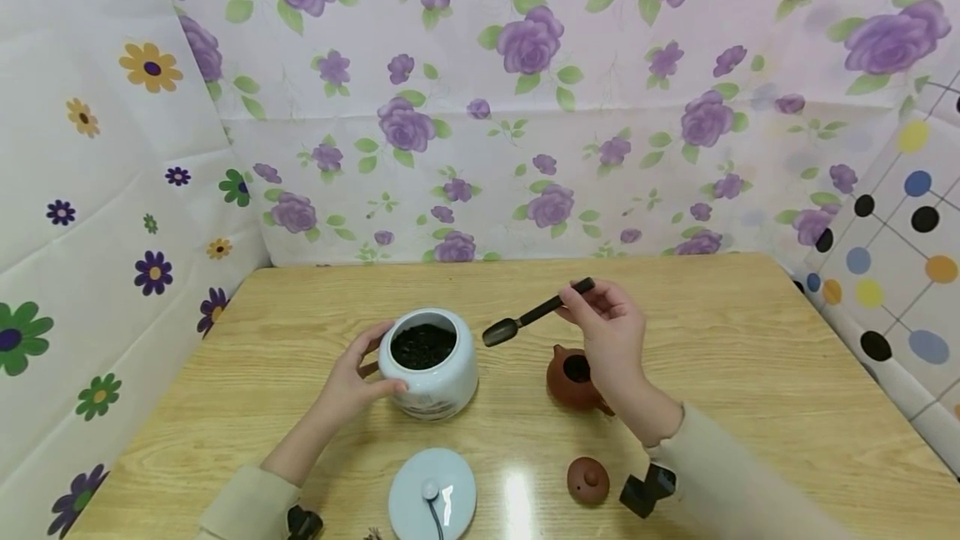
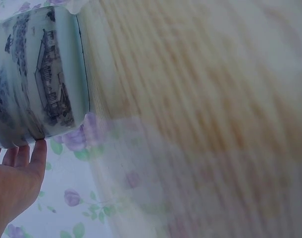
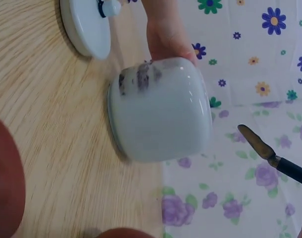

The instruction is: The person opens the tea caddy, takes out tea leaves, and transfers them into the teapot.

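Note:
A white porcelain jar [image 1: 442, 397] with a painted scene stands left of centre, its mouth uncovered and dark dried tea leaves [image 1: 423, 347] inside. My left hand [image 1: 348, 386] holds it, thumb on the near side and fingers round the far left. Right of the jar, my right hand [image 1: 611, 338] pinches the black handle of a small tea scoop [image 1: 540, 312]. The scoop's bowl hangs above the table beside the jar's rim; the right wrist view shows the bowl [image 3: 255, 141] apart from the jar. Below the right hand sits a brown clay teapot [image 1: 566, 386], uncovered and partly hidden by the hand.
The jar's pale round lid [image 1: 412, 497], with a knob and dark cord, lies on the wooden table [image 1: 300, 457] in front of the jar. The teapot's small brown lid [image 1: 587, 482] lies near the right wrist. Patterned cloth walls [image 1: 480, 182] enclose the table's back and sides.

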The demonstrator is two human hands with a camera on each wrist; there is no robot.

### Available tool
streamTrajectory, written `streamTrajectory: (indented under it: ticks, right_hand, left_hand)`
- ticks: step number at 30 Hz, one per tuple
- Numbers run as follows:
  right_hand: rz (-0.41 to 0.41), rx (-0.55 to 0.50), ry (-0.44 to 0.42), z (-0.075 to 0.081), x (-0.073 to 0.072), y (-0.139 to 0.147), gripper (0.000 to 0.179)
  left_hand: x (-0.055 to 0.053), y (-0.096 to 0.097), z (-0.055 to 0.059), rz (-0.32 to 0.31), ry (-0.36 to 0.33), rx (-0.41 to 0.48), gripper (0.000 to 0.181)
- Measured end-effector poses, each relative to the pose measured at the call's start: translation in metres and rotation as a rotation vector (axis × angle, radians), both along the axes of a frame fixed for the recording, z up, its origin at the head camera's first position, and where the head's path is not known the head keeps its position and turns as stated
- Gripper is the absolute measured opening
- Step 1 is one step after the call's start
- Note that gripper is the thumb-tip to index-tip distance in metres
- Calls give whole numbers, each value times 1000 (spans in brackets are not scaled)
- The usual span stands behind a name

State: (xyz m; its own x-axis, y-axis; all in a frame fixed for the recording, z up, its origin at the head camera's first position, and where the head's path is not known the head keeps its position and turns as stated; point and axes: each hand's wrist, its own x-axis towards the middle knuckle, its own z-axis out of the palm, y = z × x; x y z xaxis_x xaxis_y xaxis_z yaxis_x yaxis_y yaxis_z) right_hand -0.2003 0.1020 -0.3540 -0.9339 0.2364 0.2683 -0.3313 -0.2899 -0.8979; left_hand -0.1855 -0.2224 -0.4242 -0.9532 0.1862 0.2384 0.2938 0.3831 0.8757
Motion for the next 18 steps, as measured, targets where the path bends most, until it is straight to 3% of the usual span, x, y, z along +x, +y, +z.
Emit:
streamTrajectory:
  ticks: [9,18]
  right_hand:
    - [67,0,70,-1,-3,-36,15]
    - [129,113,148,-4,-8,-65,15]
  left_hand:
    - [1,0,1,1,0,0,81]
    - [1,1,2,11,-7,1,81]
